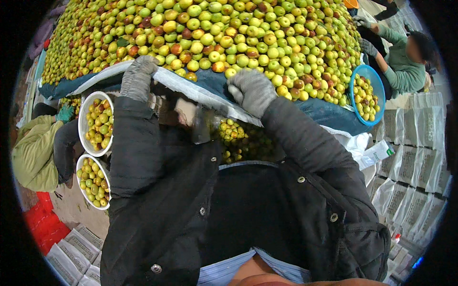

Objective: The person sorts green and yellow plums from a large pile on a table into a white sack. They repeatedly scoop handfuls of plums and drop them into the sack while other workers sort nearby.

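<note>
A large heap of green, yellow and reddish jujubes [214, 35] lies on a dark blue cloth [322, 114] with a white edge strip [179, 84]. My left hand [137, 77], in a grey knit glove, is closed on the raised edge of the cloth at the near side of the heap. Farther right, my right hand [252, 91], gloved alike, rests with curled fingers at the cloth's edge, against the fruit; whether it grips the cloth is hard to tell. Beneath the edge, between my arms, more jujubes [232, 130] show in shadow.
Two white baskets of jujubes [82, 121] [79, 178] stand left of my arm. A blue basket [382, 103] of fruit is at right. Persons work at left [35, 153] and right [404, 68], the latter gloved. Plastic-covered crates [408, 161] line the right; red bags [46, 225] lie lower left.
</note>
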`<state>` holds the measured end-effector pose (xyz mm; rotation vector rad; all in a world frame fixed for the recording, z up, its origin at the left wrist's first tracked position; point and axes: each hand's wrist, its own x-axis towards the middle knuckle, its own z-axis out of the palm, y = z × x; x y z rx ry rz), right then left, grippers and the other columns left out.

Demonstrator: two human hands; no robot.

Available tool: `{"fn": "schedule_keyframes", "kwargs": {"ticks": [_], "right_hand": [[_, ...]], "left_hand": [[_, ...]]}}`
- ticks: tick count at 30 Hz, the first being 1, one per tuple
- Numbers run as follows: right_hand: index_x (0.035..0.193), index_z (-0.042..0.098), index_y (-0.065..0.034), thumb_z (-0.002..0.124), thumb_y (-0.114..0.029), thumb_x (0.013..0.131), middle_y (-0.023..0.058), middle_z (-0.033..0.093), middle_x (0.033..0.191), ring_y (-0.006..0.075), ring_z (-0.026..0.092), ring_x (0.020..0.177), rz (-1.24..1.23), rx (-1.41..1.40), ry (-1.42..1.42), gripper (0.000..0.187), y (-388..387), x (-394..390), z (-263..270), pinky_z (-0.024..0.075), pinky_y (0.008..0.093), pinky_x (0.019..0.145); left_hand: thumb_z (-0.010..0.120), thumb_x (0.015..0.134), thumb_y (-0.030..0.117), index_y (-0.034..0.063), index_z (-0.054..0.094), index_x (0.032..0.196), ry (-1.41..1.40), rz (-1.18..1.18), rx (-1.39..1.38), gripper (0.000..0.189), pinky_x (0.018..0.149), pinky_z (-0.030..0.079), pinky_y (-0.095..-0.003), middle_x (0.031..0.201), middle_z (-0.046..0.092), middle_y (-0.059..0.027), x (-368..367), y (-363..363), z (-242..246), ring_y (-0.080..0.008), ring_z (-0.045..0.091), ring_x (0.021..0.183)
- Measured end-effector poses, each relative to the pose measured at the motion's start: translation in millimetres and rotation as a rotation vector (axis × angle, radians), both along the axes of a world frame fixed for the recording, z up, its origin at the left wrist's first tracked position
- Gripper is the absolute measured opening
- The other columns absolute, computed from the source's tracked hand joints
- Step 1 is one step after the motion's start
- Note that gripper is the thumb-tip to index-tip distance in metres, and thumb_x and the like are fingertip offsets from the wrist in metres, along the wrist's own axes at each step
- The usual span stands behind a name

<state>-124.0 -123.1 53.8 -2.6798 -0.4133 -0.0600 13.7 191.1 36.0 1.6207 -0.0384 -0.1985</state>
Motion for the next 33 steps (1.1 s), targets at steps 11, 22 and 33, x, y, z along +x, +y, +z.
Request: {"fn": "schedule_keyframes", "kwargs": {"ticks": [11, 22, 33], "right_hand": [[0.091, 0.069, -0.0107, 0.068, -0.02, 0.08, 0.0072, 0.066, 0.099, 0.0295, 0.061, 0.095, 0.232, 0.017, -0.404, 0.015, -35, -87, -47, 0.0434, 0.0478, 0.088], [0.115, 0.071, -0.0111, 0.073, -0.032, 0.082, 0.0164, 0.06, 0.13, 0.0351, 0.054, 0.124, -0.296, -0.116, -0.115, 0.039, -86, -76, -67, 0.042, 0.0466, 0.108], [0.117, 0.065, -0.0069, 0.067, -0.035, 0.09, 0.0163, 0.062, 0.115, 0.0359, 0.063, 0.103, -0.472, -0.038, -0.172, 0.04, -87, -62, -54, 0.0516, 0.0469, 0.088]], "left_hand": [[0.067, 0.08, 0.011, 0.0051, 0.064, 0.105, 0.078, -0.072, -0.089, 0.026, 0.084, 0.049, -0.0304, 0.096, 0.062, -0.0017, 7, 11, -5, -0.0175, 0.06, 0.092], [0.07, 0.086, 0.018, 0.0129, 0.066, 0.102, 0.065, -0.166, 0.189, 0.018, 0.067, 0.045, -0.0284, 0.091, 0.061, 0.0036, 32, 24, -26, -0.0128, 0.056, 0.083], [0.069, 0.086, 0.02, 0.0115, 0.068, 0.103, 0.072, -0.1, 0.156, 0.019, 0.071, 0.046, -0.0302, 0.091, 0.062, 0.001, 39, 22, -39, -0.015, 0.056, 0.083]]}}
